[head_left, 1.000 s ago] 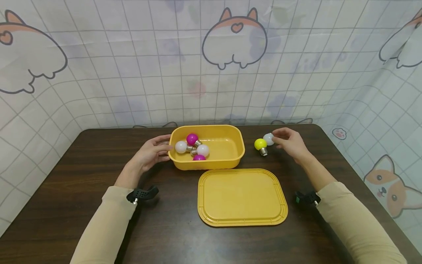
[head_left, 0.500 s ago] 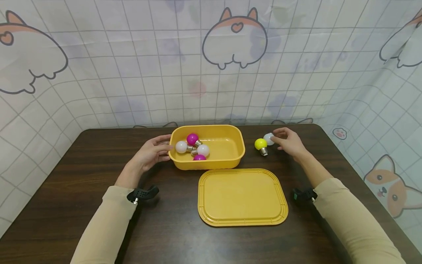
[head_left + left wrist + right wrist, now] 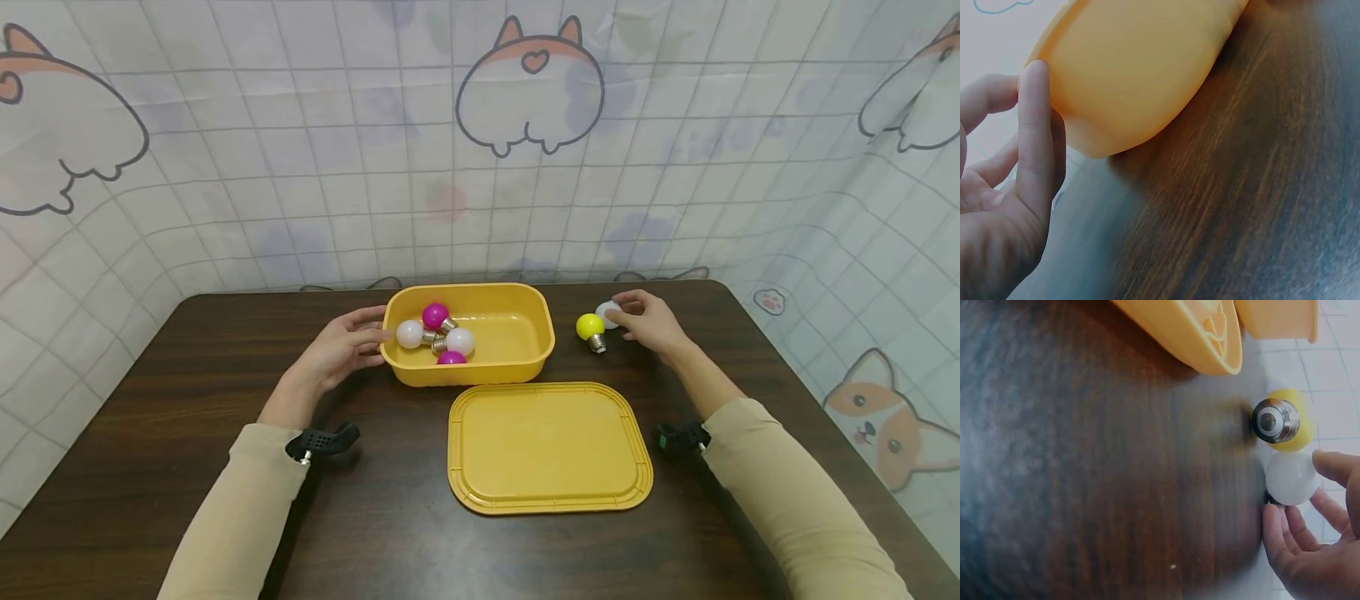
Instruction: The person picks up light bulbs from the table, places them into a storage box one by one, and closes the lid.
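Near the back of the table stands a yellow plastic tub (image 3: 510, 333) holding white light bulbs (image 3: 409, 334) and magenta light bulbs (image 3: 436, 316) at its left side. My left hand (image 3: 342, 350) touches the tub's left end, its fairly straight fingers (image 3: 1034, 125) right at the rim. To the tub's right lies a yellow light bulb (image 3: 590, 327), its metal screw base toward me. A white light bulb (image 3: 1291, 478) sits right beside it. My right hand (image 3: 651, 323) pinches this white bulb between thumb and fingers, partly covering it in the head view.
A flat yellow lid (image 3: 551, 450) lies on the dark wooden table (image 3: 375, 517), directly in front of the tub. Behind the table hangs a white gridded cloth (image 3: 337, 167) with cartoon dogs.
My right hand has shifted slightly left, and its thumb now covers more of the white bulb. My left hand keeps its place at the tub's end.
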Motion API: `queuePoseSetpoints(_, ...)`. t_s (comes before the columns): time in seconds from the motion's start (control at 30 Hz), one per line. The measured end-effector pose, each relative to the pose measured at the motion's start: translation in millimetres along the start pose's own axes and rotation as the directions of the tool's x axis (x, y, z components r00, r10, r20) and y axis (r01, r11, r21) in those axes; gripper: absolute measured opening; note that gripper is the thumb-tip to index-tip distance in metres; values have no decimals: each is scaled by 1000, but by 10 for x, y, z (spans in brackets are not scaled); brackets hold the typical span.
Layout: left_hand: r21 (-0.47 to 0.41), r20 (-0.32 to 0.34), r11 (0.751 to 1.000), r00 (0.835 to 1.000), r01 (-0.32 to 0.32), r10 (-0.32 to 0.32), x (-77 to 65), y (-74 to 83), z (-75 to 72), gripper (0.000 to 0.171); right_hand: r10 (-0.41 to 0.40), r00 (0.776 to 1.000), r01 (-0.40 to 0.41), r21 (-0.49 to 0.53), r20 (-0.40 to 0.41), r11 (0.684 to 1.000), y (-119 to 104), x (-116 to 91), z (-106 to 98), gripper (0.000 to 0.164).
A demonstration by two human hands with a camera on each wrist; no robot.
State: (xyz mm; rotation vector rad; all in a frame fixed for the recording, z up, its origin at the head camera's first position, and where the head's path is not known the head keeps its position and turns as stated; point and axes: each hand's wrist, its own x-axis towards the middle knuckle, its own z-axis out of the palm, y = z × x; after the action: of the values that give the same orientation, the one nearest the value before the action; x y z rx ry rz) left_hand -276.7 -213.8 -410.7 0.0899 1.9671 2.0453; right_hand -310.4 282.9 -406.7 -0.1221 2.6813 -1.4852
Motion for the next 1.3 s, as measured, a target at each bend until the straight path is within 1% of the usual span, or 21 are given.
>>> queuePoseSetpoints(0.17,-7,2,1000,1000,-3,3,-15,9,-6,62,0,1000,0,-25,-9,1000,-14,1,19,50)
queuePoseSetpoints(0.37,-18,9,1000,1000,-4,4,-28,21,-3,62,4,1000,-5,-13,-19,1000,-18,-7,33,49)
queuePoseSetpoints(0.53,-18,19,1000,1000,-6,6,-34,35,2,63,9,1000,-8,22,-22,1000,-15,-16,31,49)
queuePoseSetpoints(0.77,-27,17,1000,1000,-1,2,-33,37,-1,63,11,1000,-10,79,-16,997,10,-12,24,50)
queuePoseSetpoints(0.97,-31,17,1000,1000,-3,4,-30,29,-8,64,24,1000,-20,162,-18,987,16,-16,-3,46)
queuePoseSetpoints(1.1,-35,17,999,1000,-4,4,-29,22,-12,63,11,1000,-7,181,-22,983,23,-19,-22,45)
queuePoseSetpoints(1.3,-45,17,999,1000,-3,4,-29,7,-19,62,7,999,1,180,-39,984,20,-26,-48,46)
